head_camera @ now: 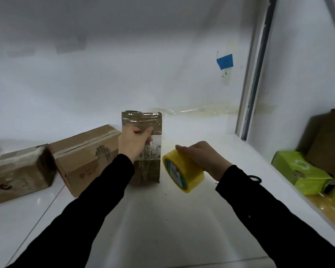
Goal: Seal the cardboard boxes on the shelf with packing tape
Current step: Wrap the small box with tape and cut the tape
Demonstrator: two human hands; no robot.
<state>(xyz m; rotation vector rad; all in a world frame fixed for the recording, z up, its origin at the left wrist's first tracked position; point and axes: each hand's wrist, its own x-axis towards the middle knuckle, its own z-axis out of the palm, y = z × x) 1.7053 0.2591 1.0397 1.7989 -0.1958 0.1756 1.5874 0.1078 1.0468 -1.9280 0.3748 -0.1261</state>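
Nearest the camera, my two black sleeves [97,192] reach forward over the white shelf [182,219], left and right well apart. My right hand [205,159] is closed around a roll of yellow packing tape [184,171], gripped over its outer band with the printed core facing left and toward me; I cannot tell whether a free tape end is lifted.

Just left of the roll, and a little farther out, stands the small cardboard box [145,149] I am working on. My left hand [135,142] lies clamped on its upper half, fingers [148,130] spread across the face that carries a shipping label. The box's long axis runs away from me, from its near edge by the roll to its far edge, where clear tape already gleams.

The relation that matters: the left hand is on the box, the right hand holds the roll beside its near right corner — so the tape would, I judge, be drawn along the long axis while the left hand pins the box still.

Farther left, two larger cardboard boxes [85,155] and [17,171] lie side by side, each with tape along its top seam.

Far right, beyond a shelf upright [251,89], sit green packets [298,171] — not part of the task.
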